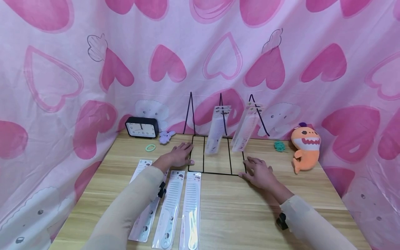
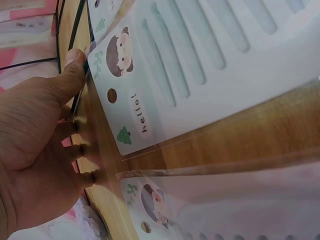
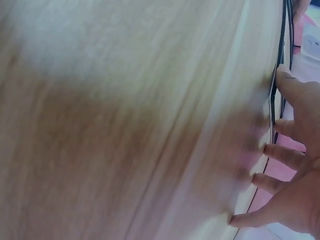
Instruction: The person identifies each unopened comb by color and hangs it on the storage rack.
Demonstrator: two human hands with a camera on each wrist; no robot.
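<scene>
Lying nearest on the pale wooden table [image 1: 250,208] are three white wide-toothed combs in clear plastic sleeves [image 1: 170,211], side by side under the person's left forearm; the left wrist view shows their printed cards, one reading "hello". Beyond them the left hand [image 1: 179,156] rests flat on the tabletop, fingers stretched and relaxed, its thumb [image 2: 70,75] touching the left edge of the black wire display rack [image 1: 215,163]. The right hand [image 1: 259,172] lies flat too, fingers spread and holding nothing, fingertips [image 3: 282,75] against the rack's right front corner. The rack sits in the middle of the table between both hands, its flat base divided into three sections, its thin prongs rising at the back. Two more packaged white combs [image 1: 229,130] lean upright against those prongs. Farther left stand a black rectangular clock [image 1: 141,127], a green hair tie [image 1: 150,148] and a small lilac plush [image 1: 166,136]; farther right, a teal scrunchie [image 1: 279,146] and an orange plush shark [image 1: 305,147]. Behind hangs a pink heart-printed curtain [image 1: 62,69]
</scene>
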